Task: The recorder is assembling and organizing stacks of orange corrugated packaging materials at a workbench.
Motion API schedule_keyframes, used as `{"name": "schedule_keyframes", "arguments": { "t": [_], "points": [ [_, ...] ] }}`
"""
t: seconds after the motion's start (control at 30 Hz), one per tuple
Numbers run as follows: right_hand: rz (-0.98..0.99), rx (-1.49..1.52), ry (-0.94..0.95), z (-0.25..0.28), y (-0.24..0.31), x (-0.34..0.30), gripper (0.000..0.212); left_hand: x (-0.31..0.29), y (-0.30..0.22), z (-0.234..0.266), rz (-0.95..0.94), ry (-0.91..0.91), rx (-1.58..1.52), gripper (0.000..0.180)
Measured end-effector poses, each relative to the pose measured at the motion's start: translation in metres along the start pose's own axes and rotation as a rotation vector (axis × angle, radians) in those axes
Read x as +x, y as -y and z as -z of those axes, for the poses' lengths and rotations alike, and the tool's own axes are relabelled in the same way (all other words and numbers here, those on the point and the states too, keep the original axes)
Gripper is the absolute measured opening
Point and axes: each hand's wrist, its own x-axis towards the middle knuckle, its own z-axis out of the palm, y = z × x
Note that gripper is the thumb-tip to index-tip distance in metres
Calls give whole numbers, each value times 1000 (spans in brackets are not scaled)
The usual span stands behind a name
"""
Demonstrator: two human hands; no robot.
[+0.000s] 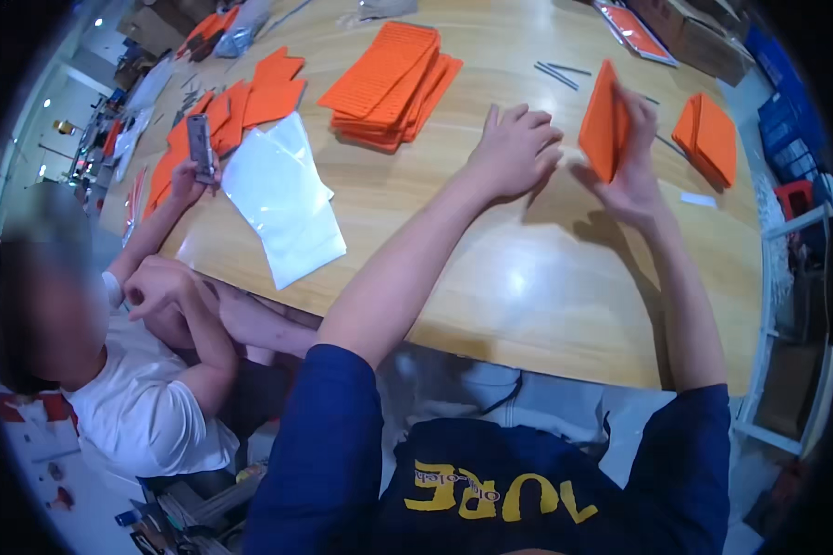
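My right hand (pixel 637 180) grips an orange rectangular piece (pixel 603 122) and holds it on edge above the table. Whether it is one folded piece or several together I cannot tell. To its left, my left hand (pixel 516 155) is at the tabletop with its fingers loosely bent and apart, holding nothing. Beyond that hand stands a tall, uneven stack of orange rectangular pieces (pixel 389 79) with rows of dark print. A smaller orange pile (pixel 705 139) lies to the right of my right hand.
White glossy bags (pixel 282 199) and scattered orange pieces (pixel 273 92) lie on the left of the wooden table (pixel 528 305). Thin grey strips (pixel 560 72) are farther back, a small white slip (pixel 699 199) at right. A seated person (pixel 148 407) holds a phone (pixel 200 146).
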Motion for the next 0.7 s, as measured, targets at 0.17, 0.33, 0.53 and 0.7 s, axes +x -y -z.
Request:
{"name": "schedule_keyframes", "arguments": {
  "t": [0.17,0.33,0.53,0.7],
  "points": [
    [13,-83,26,6,-2,10,100,5,-12,-9,-37,-88,30,37],
    [-154,210,-101,-1,-14,35,93,8,-16,-12,-14,-116,130,34],
    [-82,498,-403,-42,-57,172,60,6,-19,-11,11,-61,129,34],
    [-251,337,-414,-155,-139,311,37,0,-20,2,1,21,69,44]
  ]
}}
